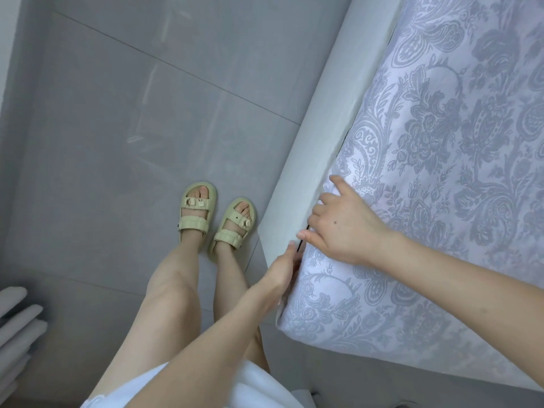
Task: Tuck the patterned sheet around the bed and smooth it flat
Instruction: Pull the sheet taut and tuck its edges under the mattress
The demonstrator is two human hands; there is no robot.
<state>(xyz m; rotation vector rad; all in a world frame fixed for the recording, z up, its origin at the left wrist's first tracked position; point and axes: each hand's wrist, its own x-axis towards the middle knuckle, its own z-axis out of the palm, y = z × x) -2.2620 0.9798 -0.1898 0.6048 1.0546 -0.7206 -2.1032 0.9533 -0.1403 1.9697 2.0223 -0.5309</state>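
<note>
Patterned sheet (pixel 441 142) (white, grey paisley) lies smooth; right hand (pixel 344 225) grips its edge, left hand (pixel 282 269) presses flat-fingered.

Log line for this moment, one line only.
phase: tucking | right hand: fingers curled over patterned sheet edge at bed frame gap | left hand: flat against sheet corner
</note>
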